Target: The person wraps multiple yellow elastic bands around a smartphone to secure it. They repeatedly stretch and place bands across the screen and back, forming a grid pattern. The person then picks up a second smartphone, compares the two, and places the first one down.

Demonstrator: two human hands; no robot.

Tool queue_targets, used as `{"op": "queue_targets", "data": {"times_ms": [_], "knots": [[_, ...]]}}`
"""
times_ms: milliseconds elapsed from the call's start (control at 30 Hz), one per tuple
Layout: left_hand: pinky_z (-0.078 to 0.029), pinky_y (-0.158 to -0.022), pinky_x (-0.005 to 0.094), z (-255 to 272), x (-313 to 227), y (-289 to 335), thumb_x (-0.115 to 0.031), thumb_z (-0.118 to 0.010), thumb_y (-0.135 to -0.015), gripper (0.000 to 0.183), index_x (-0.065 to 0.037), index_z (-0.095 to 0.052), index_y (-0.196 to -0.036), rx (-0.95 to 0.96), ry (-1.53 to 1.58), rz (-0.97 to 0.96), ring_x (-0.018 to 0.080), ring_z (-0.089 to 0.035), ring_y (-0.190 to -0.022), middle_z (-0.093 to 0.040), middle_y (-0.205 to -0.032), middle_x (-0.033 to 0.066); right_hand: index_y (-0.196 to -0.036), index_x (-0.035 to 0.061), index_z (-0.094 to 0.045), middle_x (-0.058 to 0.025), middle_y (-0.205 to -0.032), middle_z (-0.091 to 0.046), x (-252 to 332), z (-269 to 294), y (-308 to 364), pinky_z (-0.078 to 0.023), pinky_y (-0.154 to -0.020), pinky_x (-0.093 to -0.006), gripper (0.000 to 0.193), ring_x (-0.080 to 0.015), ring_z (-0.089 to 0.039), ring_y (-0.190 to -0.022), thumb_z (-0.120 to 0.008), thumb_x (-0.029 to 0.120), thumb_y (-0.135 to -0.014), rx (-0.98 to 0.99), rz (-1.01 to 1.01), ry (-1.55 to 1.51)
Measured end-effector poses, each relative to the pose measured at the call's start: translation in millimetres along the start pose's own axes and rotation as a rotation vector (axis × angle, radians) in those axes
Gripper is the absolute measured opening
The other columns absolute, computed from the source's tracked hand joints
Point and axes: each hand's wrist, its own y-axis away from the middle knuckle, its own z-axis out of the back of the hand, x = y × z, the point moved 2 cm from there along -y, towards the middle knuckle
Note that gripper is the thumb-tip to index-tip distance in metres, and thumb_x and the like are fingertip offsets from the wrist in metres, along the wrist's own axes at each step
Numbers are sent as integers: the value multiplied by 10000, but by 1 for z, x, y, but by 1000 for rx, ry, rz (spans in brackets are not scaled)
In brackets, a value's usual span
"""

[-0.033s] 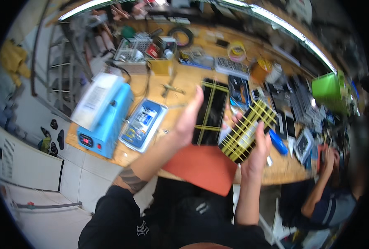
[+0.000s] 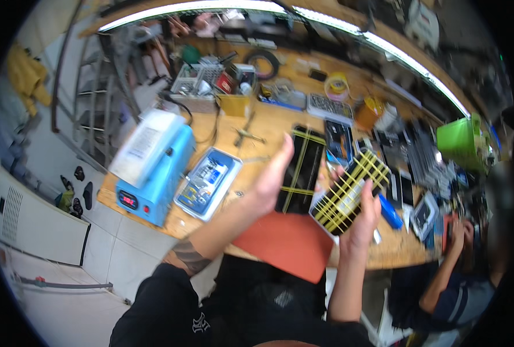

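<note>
My left hand (image 2: 271, 179) is closed on a black phone (image 2: 302, 170) with a few yellow rubber bands stretched along and across it. Its thumb lies at the phone's left edge. In my right hand (image 2: 361, 222) is a second phone (image 2: 349, 194), tilted to the right and wrapped in a dense grid of yellow rubber bands. The right thumb rests over its edge, and fingertips show past its far side. Both phones are held side by side above an orange-red mat (image 2: 286, 248) at the bench's near edge. Some fingers are hidden behind the phones.
On the wooden bench (image 2: 228, 136), a blue machine (image 2: 164, 191) with a red display stands left, beside a blue tray (image 2: 209, 182) of small parts. Parts boxes (image 2: 199, 87) line the back. A green bin (image 2: 459, 139) stands far right, near another person's hand (image 2: 458, 231).
The whole scene sits slightly lower and further right in the picture, as the view has shifted. Both hands keep their hold on the phones.
</note>
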Motion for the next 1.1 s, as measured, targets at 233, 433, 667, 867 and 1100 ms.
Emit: {"op": "queue_targets", "data": {"times_ms": [233, 433, 667, 867, 1100], "knots": [[-163, -1275, 374, 12, 6, -3, -533, -375, -1114, 750, 16, -276, -1616, -220, -287, -42, 222, -201, -1575, -258, -1700, 140, -1227, 7, -637, -97, -1169, -724, -15, -11, -30, -579, -897, -333, 269, -188, -720, -997, -585, 217, -1067, -117, -152, 1], [-564, -954, 307, 13, 5, -4, -487, -338, -1133, 592, 7, -577, -1357, -137, -257, -293, 158, -690, -1101, -696, -1251, 108, -1218, 9, -639, -78, -1096, -732, -29, -17, -37, -570, -844, -301, 280, -148, -714, -930, -608, 237, -1057, -108, -200, 103], [-586, -901, 325, 13, 1, -2, -491, -309, -1136, 577, -20, -576, -1334, -302, -120, -113, 151, -705, -1044, -702, -1180, 98, -1338, 20, -527, -85, -1152, -689, -47, -45, -48, -559, -879, -296, 361, -142, -688, -981, -608, 218, -1047, -20, -232, 426], [-604, -803, 331, 15, -23, 5, -383, -626, -1044, 390, -67, -595, -1270, -260, -188, -154, 150, -724, -921, -708, -1083, 55, -1551, -35, -269, -208, -1360, -575, -58, -62, -60, -469, -1063, -365, 762, -259, -587, -1252, -661, 340, -1016, 98, -165, 593], [-617, -805, 317, 46, -81, 7, -319, -639, -1035, 380, 0, -667, -1240, -463, -538, -98, 162, -746, -913, -755, -1087, 93, -1629, -15, -133, -308, -1463, -517, -70, -79, -78, -432, -1123, -401, 906, -338, -532, -1368, -574, 515, -1041, 408, -65, 680]]}}
